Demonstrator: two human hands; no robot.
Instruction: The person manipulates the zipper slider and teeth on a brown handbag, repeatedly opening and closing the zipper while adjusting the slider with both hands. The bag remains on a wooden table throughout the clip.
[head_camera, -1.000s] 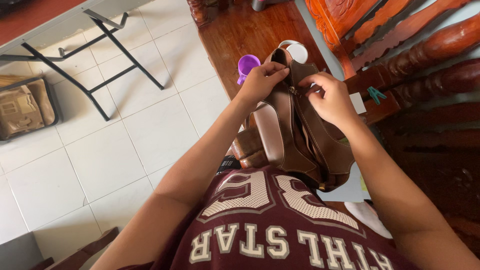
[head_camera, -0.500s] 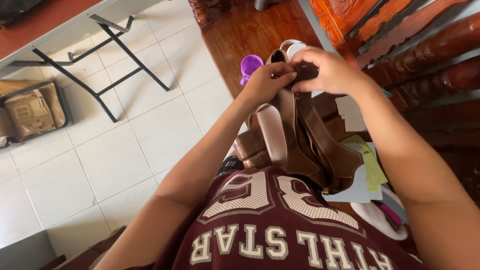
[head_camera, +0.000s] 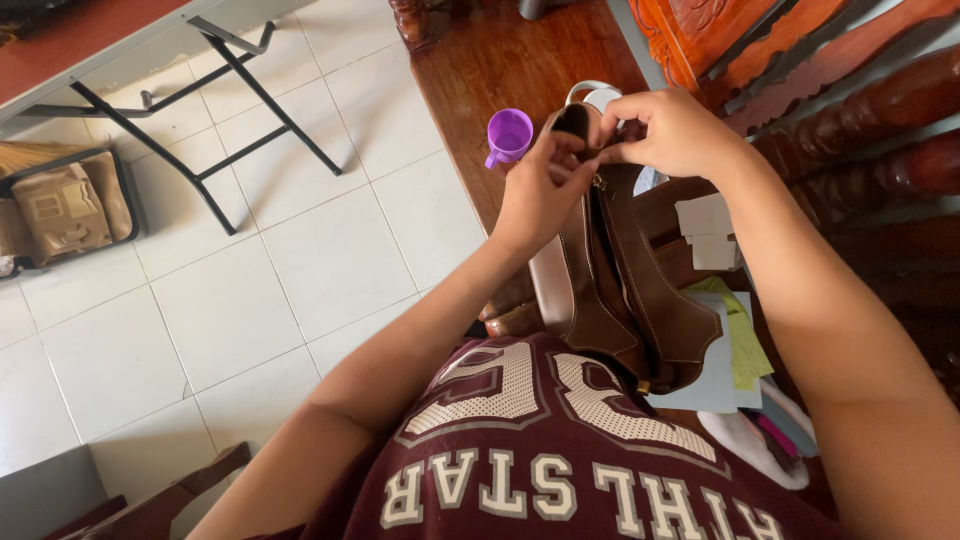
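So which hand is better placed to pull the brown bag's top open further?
Probably the right hand: it pinches the top edge of the brown bag from above, while the left hand steadies the bag's near side beside the purple cup.

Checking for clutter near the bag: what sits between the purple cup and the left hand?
Nothing; the head view shows only bare wooden table between the purple cup and the left hand pinching the brown bag.

bare arms, maroon jersey with cream block lettering and mesh numerals.
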